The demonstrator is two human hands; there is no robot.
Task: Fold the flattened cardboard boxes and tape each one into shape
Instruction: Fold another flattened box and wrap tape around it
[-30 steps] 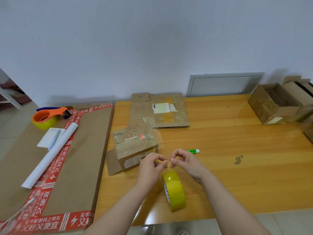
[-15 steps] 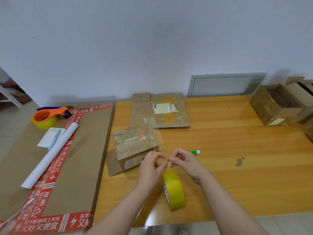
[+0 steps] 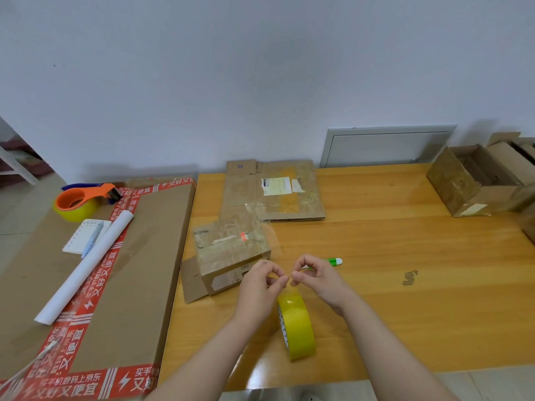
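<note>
A yellow tape roll (image 3: 298,328) stands on edge on the wooden surface (image 3: 405,314) at 6 o'clock, between the wrists. A green-and-white pen (image 3: 333,261) lies at 2 o'clock, partly hidden by the right hand (image 3: 321,280). The small brown cardboard box (image 3: 231,253), glossy with tape and with one flap splayed, sits at 10 o'clock. A flattened brown cardboard box (image 3: 275,192) lies at 12. The fingers (image 3: 282,280) of the left hand (image 3: 257,287) and the right hand meet, pinching what looks like a clear tape strip (image 3: 273,244) from the small box.

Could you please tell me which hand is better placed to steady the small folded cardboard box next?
Probably the left hand: it sits right beside the small brown cardboard box. The right hand, also pinching the clear tape strip, is farther off, by the green pen.
</note>
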